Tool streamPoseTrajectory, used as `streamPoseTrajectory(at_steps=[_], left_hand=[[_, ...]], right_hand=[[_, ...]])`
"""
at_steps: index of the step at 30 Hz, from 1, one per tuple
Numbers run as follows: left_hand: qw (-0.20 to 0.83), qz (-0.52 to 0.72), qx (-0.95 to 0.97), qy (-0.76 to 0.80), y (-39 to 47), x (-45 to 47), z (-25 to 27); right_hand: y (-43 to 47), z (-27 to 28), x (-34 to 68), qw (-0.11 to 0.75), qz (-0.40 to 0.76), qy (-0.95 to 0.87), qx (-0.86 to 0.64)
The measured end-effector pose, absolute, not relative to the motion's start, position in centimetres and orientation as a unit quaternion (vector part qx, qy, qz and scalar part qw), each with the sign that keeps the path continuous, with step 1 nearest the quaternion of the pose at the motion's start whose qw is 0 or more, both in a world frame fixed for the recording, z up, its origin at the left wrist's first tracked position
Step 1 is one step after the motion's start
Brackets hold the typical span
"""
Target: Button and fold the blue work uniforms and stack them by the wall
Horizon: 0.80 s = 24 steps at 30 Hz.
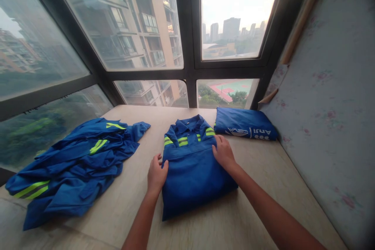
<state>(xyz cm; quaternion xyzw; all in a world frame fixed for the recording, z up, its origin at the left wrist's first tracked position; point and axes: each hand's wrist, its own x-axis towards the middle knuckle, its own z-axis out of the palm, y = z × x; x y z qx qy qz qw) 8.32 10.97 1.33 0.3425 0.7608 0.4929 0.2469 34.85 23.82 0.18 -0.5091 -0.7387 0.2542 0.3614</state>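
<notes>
The folded jacket lay collar toward the ledge's far edge; left hand and right hand touched its sides; I couldn't tell whether either grip pinched cloth.

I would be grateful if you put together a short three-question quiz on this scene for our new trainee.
1. True or false: the left hand and the right hand are at opposite sides of the collared garment.

2. Fill in the blank: the rumpled garment lies toward the ____ of the picture.

3. Which one shows white lettering?
A) the rumpled garment
B) the collared garment
C) the folded bundle

Key:
1. True: one hand is at each side of it.
2. Left.
3. C: white lettering, upside down in this view, runs along the folded bundle's near side.
</notes>
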Motion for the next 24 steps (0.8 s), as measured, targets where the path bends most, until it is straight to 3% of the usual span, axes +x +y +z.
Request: streamPoseTrajectory(at_steps=[4, 8, 15, 20, 24], left_hand=[[0.034, 0.306, 0.638, 0.706, 11.5, 9.1, 1.4], [0.02, 0.125, 0.757, 0.641, 12.2, 9.1, -0.3], [0.006, 0.121, 0.782, 0.612, 9.0, 9.3, -1.8], [-0.025, 0.195, 0.818, 0.54, 3.6, 7.1, -3.2], [-0.097, 0.154, 0.871, 0.457, 1.8, 4.4, -2.6]], right_hand=[[22.3, -0.3, 34.8, 0.257, 0.125, -0.886, -0.366], [22.2, -2.5, 36.1, 0.187, 0.12, -0.905, -0.362], [19.0, -4.1, 39.1, 0.207, 0.139, -0.909, -0.333], [16.1, -5.2, 44.3, 0.264, 0.141, -0.92, -0.253], [16.5, -4.0, 47.6, 0.215, 0.094, -0.961, -0.145]])
